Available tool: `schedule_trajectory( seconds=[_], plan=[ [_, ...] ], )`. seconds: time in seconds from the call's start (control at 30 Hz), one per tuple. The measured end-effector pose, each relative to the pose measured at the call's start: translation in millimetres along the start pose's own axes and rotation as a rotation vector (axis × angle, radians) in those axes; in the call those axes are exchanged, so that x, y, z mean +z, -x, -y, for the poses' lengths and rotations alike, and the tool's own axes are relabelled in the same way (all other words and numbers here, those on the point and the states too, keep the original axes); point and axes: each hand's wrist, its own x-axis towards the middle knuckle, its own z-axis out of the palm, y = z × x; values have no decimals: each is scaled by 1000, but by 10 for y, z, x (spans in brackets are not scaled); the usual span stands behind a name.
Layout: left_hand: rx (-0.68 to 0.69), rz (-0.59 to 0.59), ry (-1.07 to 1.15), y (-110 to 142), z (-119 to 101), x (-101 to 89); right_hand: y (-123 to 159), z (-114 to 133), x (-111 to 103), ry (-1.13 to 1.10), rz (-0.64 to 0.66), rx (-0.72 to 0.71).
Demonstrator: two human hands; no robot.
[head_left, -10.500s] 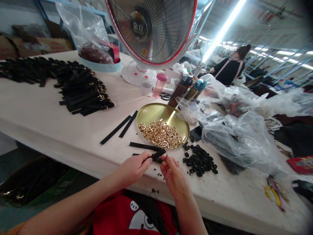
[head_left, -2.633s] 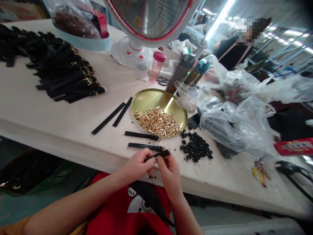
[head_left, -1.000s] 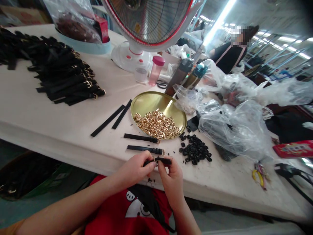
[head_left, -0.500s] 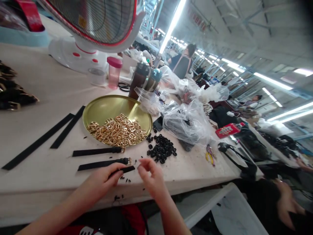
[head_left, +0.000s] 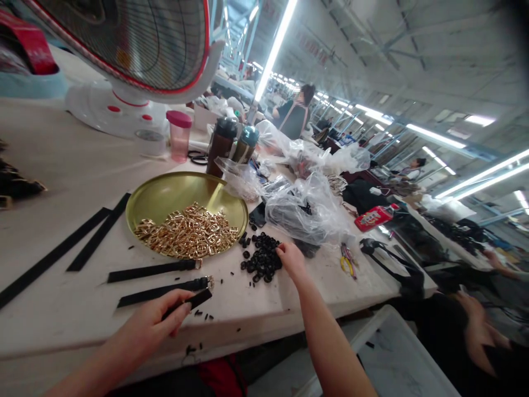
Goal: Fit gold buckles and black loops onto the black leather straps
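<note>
My left hand is shut on a short black strap near the table's front edge. My right hand reaches across to a pile of small black rubber loops, fingertips at its edge; whether it pinches one is hidden. Two black straps with gold buckles lie side by side between my hands and a round brass tray. That tray holds a heap of gold metal buckles. Two plain black strips lie to its left.
A fan stands at the back, with a pink cup and two drink bottles near it. Clear plastic bags sit right of the tray. A co-worker stands far off, and another person's arm is at lower right.
My hands were together at the strap's buckle end and have parted. The right hand moved over to the black loops, the left stays on the strap, and the view swung left.
</note>
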Motion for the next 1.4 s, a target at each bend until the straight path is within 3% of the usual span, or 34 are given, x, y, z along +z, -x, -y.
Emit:
schedule_trajectory(
  seconds=[0.17, 0.3, 0.4, 0.5, 0.53, 0.6, 0.63, 0.73, 0.87, 1.1, 1.17, 1.27, 1.4],
  plan=[
    [15, 9, -12, 23, -59, -11, -28, 110, -97, 2, -2, 23],
    [4, 23, -19, 55, -97, -54, 27, 202, -297, -86, -89, 27],
    [17, 20, -27, 55, -107, -87, 269, 410, -388, -227, -103, -9],
    [51, -28, -14, 24, -150, -99, 704, 787, -335, -418, 9, -80],
    [67, -58, -7, 14, -172, -99, 865, 932, -293, -520, 69, -103],
    [97, -122, -1, 4, -216, -95, 1158, 1205, -196, -1092, 315, -80],
    [112, -148, -6, 7, -233, -92, 1274, 1317, -148, -1274, 396, -54],
    [132, -194, -38, 42, -245, -76, 1475, 1511, -26, -1538, 432, 5],
    [133, -201, -102, 87, -208, -58, 1533, 1497, 73, -1479, 331, -19],
    [144, -16, -162, 56, -215, -126, 1571, 1363, 137, -1079, 97, -206],
    [148, 18, -196, 17, -218, -163, 1547, 1358, 169, -1146, 148, -165],
    [161, 70, -223, -58, -231, -195, 1480, 1352, 218, -1355, 325, -58],
    [180, 27, -143, -134, -265, -112, 1373, 1315, 313, -1474, 444, 18]
  ],
)
